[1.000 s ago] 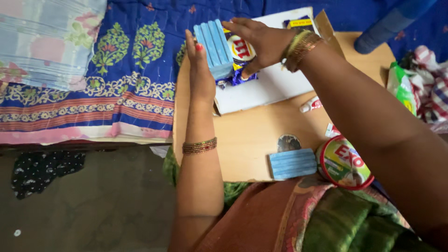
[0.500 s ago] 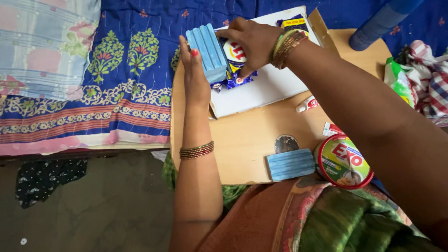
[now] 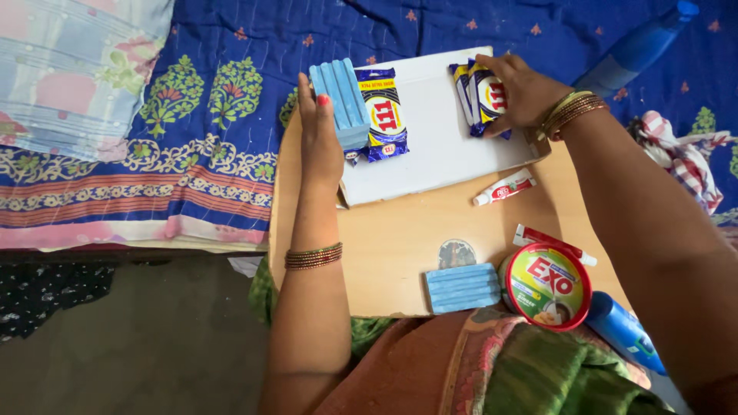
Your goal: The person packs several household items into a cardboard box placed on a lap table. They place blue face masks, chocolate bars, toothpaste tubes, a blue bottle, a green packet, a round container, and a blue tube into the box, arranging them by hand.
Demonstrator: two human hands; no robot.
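My left hand (image 3: 319,134) stands flat on edge against a stack of light blue soap bars (image 3: 340,104) at the left of a white box (image 3: 438,157). A dark blue wrapped soap packet (image 3: 383,115) lies flat in the box beside the stack. My right hand (image 3: 519,92) grips two more wrapped packets (image 3: 477,96) upright at the box's right side. The box rests on a wooden board (image 3: 400,238) over my lap.
On the board lie a small white and red tube (image 3: 503,188), a loose blue soap bar (image 3: 461,288), a round green-lidded tub (image 3: 547,286) and a second tube (image 3: 550,240). A blue bottle (image 3: 624,332) sits by my lap, another (image 3: 634,50) on the patterned bedspread.
My right hand left the packet beside the stack and moved right, now gripping two packets at the box's far side. The left hand stayed against the blue bars.
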